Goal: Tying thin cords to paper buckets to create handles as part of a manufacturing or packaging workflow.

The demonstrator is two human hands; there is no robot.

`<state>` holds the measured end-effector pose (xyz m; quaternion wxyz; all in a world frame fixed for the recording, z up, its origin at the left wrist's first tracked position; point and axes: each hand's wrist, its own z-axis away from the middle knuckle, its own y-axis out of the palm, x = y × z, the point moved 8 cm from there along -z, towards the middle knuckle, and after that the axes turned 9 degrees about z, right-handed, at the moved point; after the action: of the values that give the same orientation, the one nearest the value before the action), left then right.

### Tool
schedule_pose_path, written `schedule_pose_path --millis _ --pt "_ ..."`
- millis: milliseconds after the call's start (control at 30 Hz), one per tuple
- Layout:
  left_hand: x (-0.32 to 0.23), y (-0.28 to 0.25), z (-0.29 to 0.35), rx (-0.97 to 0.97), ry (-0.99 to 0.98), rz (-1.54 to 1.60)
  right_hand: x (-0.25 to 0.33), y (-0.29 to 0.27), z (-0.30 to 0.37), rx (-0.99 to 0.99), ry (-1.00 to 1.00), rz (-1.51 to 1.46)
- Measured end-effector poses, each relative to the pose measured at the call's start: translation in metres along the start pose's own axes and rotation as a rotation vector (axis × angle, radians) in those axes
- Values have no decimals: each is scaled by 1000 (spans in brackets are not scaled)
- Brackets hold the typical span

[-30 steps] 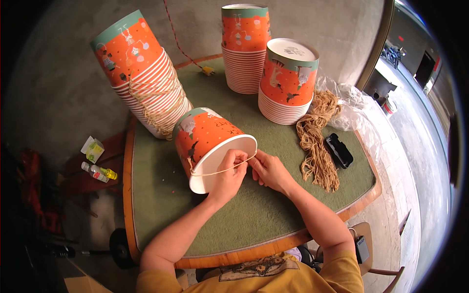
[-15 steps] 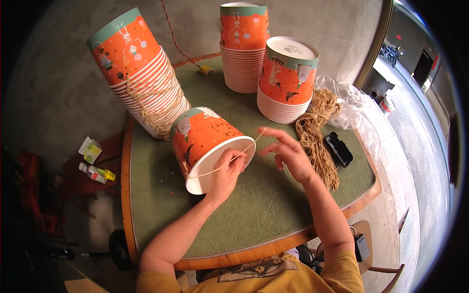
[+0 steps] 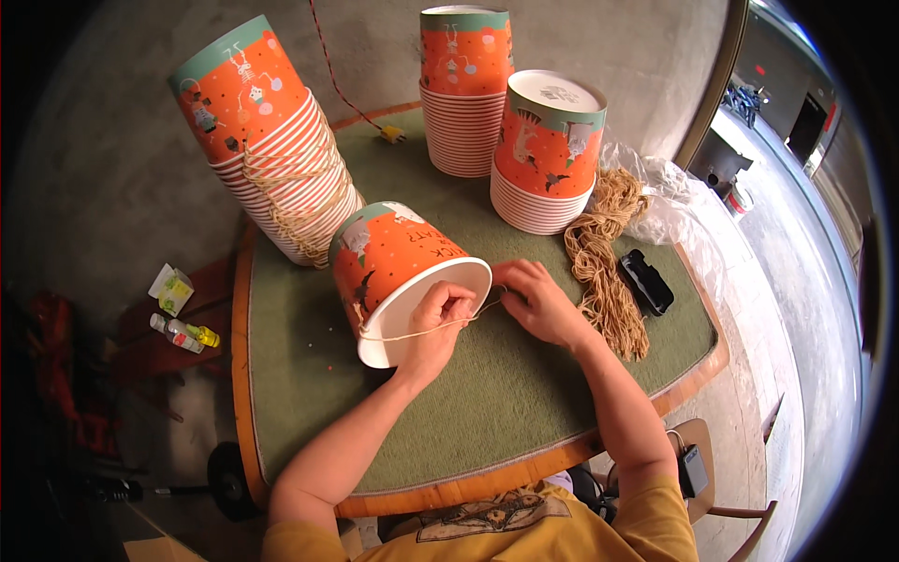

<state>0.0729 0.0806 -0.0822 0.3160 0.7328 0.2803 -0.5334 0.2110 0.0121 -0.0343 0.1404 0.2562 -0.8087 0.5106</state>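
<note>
An orange paper bucket [image 3: 398, 248] with a green base band lies tilted on the green-topped table, its white-rimmed mouth toward me. A thin tan string [image 3: 405, 335] runs from the left side of its rim across the mouth. My left hand [image 3: 437, 328] is at the mouth with its fingers closed on this string. At the right side of the rim, my right hand [image 3: 534, 302] has its fingers bent together, pinching near the string's far end. The fingertips are partly hidden there.
A leaning bucket stack [image 3: 253, 140] wound with string stands at left. Two upside-down stacks, one farther [image 3: 464, 94] and one nearer [image 3: 548, 155], stand at the back. A tan string bundle [image 3: 609, 272], a black case [image 3: 646, 283] and clear plastic [image 3: 679, 211] lie right.
My right hand has come down and left to the bucket's rim, its spread fingers now drawn together. The string slackens between the hands; the bucket barely shifts.
</note>
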Motion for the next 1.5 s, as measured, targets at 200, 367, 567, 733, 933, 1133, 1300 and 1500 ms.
schedule_pose_path --millis 200,367,567,733,933,1133,1300,1500 --pt "5 -2 0 16 -9 3 21 0 21 433 17 265" --pt "4 -3 0 12 -13 11 40 -6 41 768 120 -283" --pt "1 1 -2 32 17 2 11 -10 3 125 166 115" --pt "0 1 -1 11 -23 -15 18 16 13 146 27 60" --pt "0 -1 -2 27 5 -12 12 32 29 334 538 -806" --pt "-2 2 -8 48 133 -171 44 5 3 173 242 -72" --pt "-27 9 -10 69 316 -393 45 -13 -13 114 248 103" --pt "-19 5 -13 49 158 -328 21 -2 1 24 362 -250"
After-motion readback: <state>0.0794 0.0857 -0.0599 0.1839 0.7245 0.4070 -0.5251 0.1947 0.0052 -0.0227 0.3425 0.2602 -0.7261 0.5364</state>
